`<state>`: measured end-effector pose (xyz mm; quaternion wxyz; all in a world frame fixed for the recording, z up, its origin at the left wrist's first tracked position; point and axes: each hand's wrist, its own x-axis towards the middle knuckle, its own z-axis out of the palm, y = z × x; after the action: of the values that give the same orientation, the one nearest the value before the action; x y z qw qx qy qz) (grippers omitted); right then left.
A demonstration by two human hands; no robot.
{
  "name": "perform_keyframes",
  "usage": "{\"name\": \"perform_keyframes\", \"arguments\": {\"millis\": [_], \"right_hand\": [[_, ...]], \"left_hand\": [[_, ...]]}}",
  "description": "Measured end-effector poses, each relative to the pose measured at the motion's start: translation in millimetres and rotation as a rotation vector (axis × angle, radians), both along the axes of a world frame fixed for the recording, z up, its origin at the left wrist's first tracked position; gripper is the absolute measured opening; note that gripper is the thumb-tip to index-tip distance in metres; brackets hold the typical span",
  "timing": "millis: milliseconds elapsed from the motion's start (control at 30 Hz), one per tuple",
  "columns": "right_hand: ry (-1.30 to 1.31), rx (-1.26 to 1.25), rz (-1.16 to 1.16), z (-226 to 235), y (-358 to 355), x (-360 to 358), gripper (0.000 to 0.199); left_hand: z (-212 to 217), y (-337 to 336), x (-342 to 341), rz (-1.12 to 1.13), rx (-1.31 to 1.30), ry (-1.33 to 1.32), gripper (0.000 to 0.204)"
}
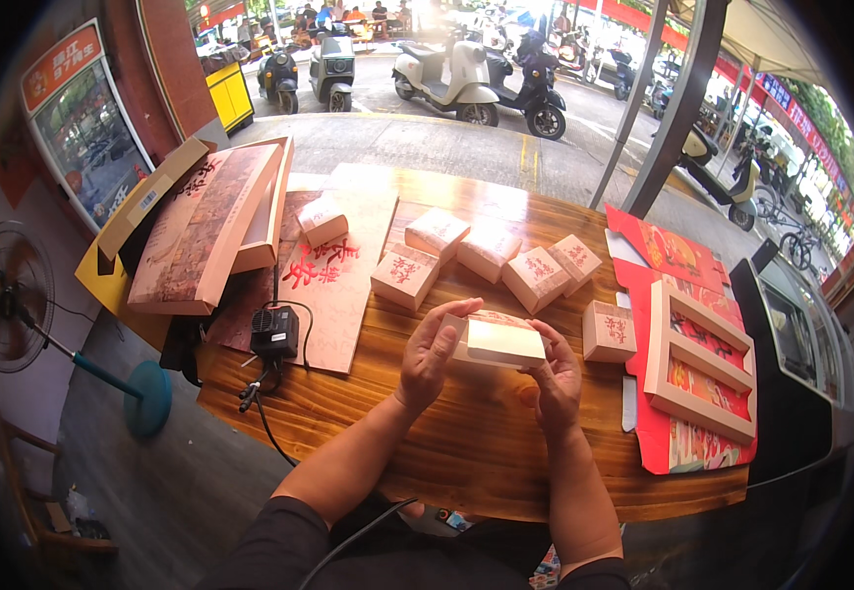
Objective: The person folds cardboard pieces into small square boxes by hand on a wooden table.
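Note:
Between my two hands, a small pink cardboard box (505,341) is held up over the near part of the wooden table, a pale panel on it catching the light. My left hand (432,354) grips its left end, thumb toward me. At the right end, the fingers of my right hand (557,372) close round the edge. Just beyond my hands stand several small pink boxes (405,276) with dark lettering. Another small box (609,331) sits to the right of my right hand, and one more small box (323,221) rests on a flat pink printed board (348,285).
At the left lean large pink box parts (208,226) beside a black power adapter (274,331) with cables. On the right, a pink divider frame (702,359) lies on red printed cardboard (653,433). A fan (14,300) stands left; scooters (446,81) are parked beyond the table.

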<state>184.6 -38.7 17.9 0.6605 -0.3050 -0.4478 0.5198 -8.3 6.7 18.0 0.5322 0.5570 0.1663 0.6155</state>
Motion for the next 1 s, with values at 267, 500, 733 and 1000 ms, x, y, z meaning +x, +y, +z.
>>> {"name": "perform_keyframes", "arguments": {"millis": [267,500,733,1000], "right_hand": [[-0.159,-0.01,-0.088,-5.6,0.8,4.1,0.048],[-0.183,0.03,-0.096,-19.2,4.1,9.1,0.051],[-0.135,0.048,-0.086,-16.0,2.4,5.4,0.052],[-0.132,0.084,-0.024,-5.3,0.1,1.1,0.058]], "left_hand": [[0.4,0.3,-2.4,-0.044,0.006,0.013,0.048],[-2.5,0.3,-3.0,-0.055,-0.016,0.069,0.052],[-10.3,0.7,0.2,-0.077,-0.042,0.072,0.058],[-14.1,-0.2,-1.0,-0.017,-0.088,0.195,0.054]]}}
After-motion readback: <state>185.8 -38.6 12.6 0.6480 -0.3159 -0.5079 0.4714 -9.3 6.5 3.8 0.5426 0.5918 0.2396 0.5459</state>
